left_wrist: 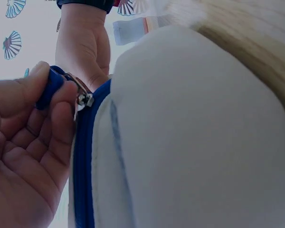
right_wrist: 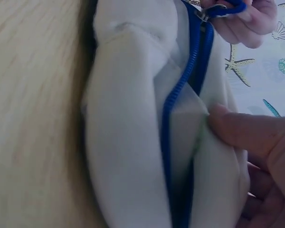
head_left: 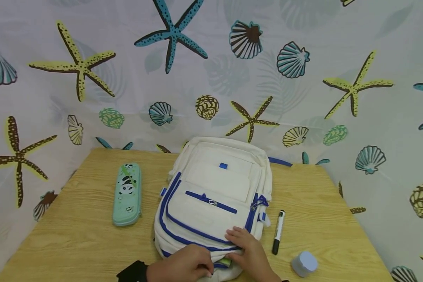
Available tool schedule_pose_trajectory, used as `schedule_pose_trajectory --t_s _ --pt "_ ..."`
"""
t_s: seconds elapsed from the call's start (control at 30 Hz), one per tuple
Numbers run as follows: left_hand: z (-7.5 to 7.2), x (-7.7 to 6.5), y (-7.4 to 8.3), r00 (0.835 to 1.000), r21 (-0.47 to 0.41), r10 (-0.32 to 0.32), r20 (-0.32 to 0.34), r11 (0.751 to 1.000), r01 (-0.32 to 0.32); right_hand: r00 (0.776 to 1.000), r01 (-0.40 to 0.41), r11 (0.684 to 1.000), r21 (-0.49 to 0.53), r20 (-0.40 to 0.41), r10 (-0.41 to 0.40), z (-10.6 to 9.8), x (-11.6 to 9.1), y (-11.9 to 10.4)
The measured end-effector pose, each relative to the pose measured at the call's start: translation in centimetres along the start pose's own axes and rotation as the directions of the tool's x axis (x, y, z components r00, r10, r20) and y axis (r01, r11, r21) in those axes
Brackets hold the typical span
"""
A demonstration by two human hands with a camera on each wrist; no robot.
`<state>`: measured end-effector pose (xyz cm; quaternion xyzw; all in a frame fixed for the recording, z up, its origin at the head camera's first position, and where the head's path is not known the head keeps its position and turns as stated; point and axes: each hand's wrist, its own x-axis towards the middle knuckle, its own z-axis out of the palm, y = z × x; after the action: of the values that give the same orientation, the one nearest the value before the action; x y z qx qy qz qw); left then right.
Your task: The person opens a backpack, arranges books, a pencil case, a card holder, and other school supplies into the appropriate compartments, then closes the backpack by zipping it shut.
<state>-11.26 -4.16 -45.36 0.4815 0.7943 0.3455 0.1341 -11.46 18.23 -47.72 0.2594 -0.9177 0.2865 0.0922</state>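
Your left hand [head_left: 187, 263] pinches a glossy blue zipper pull [left_wrist: 48, 90] between thumb and curled fingers; your right hand [head_left: 251, 251] holds the opening's edge, thumb against the cloth. The white fabric backpack with blue trim [head_left: 216, 180] lies on the light wood-grain table [head_left: 81, 223]. If the edges slacken, the slider could bite the lining or the small green patch [head_left: 225, 261] showing there; a skewed tug might jam it.

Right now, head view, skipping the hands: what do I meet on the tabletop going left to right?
Mint-green panda case → white backpack with blue trim → black-and-white marker → small pale-blue cylindrical item.
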Motion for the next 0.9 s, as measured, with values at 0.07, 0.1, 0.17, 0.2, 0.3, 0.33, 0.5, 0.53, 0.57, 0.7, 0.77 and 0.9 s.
schedule_pose_trajectory --t_s 0.07,0.1,0.17,0.2,0.3,0.33,0.5,0.53,0.57,0.7,0.77,0.9 --pt "0.0 -0.2 -0.1 1.0 -0.041 -0.023 -0.005 0.999 0.022 0.998 0.059 0.998 -0.027 0.029 -0.058 -0.4 -0.1 -0.2" --pt "0.0 -0.3 -0.1 0.999 -0.071 -0.039 -0.011 0.997 0.038 0.993 0.117 0.993 -0.026 0.027 -0.116 -0.5 -0.1 -0.2" --pt "-0.1 -0.6 -0.1 0.998 -0.124 -0.059 -0.038 0.991 0.054 0.963 0.268 0.963 -0.02 -0.01 -0.268 -0.6 -0.2 -0.3" --pt "-0.2 -0.7 -0.1 0.996 -0.139 -0.062 -0.065 0.989 0.052 0.938 0.344 0.939 -0.013 -0.039 -0.344 -0.5 -0.3 -0.4" --pt "-0.6 -1.1 0.2 0.986 -0.163 -0.067 -0.152 0.986 0.042 0.854 0.514 0.857 0.027 -0.108 -0.509 0.1 -0.1 -0.8" --pt "-0.7 -1.3 0.3 0.982 -0.162 -0.056 -0.183 0.986 0.026 0.832 0.548 0.836 0.027 -0.121 -0.541 0.4 0.0 -1.0" --pt "-0.9 -1.5 0.7 0.969 -0.164 -0.016 -0.248 0.986 -0.026 0.782 0.614 0.789 0.008 -0.137 -0.608 1.6 0.7 -1.8" --pt "-0.9 -1.5 0.8 0.969 -0.16 -0.01 -0.248 0.987 -0.031 0.779 0.618 0.786 0.004 -0.138 -0.611 1.7 0.8 -2.0" --pt "-0.9 -1.5 0.8 0.969 -0.157 -0.007 -0.246 0.987 -0.033 0.779 0.617 0.787 0.002 -0.138 -0.611 1.8 0.8 -2.1" --pt "-0.9 -1.4 1.0 0.968 -0.148 0.025 -0.248 0.987 -0.063 0.774 0.626 0.78 0.033 -0.149 -0.615 2.4 1.1 -2.4" --pt "-0.9 -1.4 1.0 0.967 -0.144 0.043 -0.25 0.986 -0.081 0.769 0.633 0.772 0.053 -0.158 -0.62 2.6 1.3 -2.5" --pt "-0.8 -1.4 1.0 0.951 -0.09 0.121 -0.284 0.984 -0.152 0.747 0.658 0.75 0.066 -0.182 -0.64 3.0 1.7 -2.6"
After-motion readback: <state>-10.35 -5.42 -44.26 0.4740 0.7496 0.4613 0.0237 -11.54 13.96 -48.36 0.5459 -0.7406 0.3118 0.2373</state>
